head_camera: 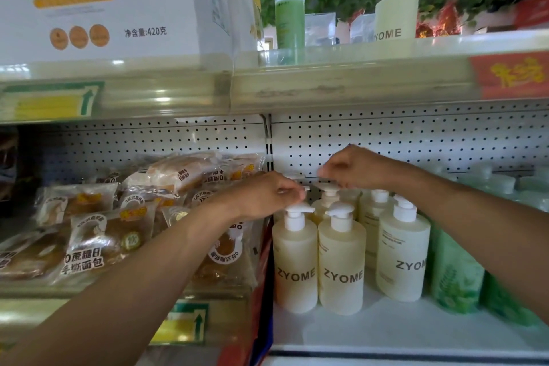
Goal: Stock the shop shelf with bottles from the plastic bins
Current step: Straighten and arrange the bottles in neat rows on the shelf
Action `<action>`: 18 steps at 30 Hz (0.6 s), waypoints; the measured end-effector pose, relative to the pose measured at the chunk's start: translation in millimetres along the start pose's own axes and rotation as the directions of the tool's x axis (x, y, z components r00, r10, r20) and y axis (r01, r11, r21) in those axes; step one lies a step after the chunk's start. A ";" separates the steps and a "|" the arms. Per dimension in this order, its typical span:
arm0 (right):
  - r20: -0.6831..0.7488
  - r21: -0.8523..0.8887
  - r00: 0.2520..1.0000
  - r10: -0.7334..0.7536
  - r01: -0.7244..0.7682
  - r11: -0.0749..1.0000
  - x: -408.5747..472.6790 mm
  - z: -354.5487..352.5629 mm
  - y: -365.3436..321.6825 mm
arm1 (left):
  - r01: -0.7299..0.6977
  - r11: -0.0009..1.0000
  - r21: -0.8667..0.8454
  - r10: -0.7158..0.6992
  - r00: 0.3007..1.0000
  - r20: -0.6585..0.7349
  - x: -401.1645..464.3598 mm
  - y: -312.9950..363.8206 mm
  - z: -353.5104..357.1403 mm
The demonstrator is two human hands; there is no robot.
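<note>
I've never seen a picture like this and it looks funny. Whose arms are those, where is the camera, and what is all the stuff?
There is no machine here. The arms belong to a person who wears a camera on the head, so you see what they see: a shop shelf. The left hand and the right hand reach to the back row of pale pump bottles marked ZYOME. The fingers curl around white pump tops there, but blur hides the exact grip. Green bottles stand to the right. Bagged bread lies on the left. On the shelf above stand a big white box, a green bottle and one more pump bottle.
</note>
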State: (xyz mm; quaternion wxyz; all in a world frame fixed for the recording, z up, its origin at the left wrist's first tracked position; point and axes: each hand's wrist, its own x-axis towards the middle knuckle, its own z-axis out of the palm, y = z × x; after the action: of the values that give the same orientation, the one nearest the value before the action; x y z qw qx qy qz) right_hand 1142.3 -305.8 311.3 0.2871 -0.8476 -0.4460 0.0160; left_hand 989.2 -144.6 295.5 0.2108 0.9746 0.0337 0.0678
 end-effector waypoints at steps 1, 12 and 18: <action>-0.084 -0.009 0.996 -0.011 0.010 1.000 4.1 -7.5 1.0 | -0.004 1.000 -0.009 0.004 1.000 0.002 0.5 0.1 -1.1; 0.062 -0.398 0.992 0.113 -0.079 0.914 41.9 0.4 35.8 | 0.127 0.992 0.024 -0.127 0.992 0.007 28.9 2.8 -3.8; 0.024 -0.355 0.999 0.047 -0.036 0.934 48.2 7.4 36.7 | 0.159 0.987 -0.031 -0.158 0.986 0.048 32.9 6.5 -4.2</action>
State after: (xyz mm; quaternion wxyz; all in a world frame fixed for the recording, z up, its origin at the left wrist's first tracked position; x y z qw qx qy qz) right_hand 1196.6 -281.5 297.8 0.1223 -0.8943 -0.4281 -0.0449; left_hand 1021.3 -145.7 305.9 0.2331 0.9663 0.1052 0.0291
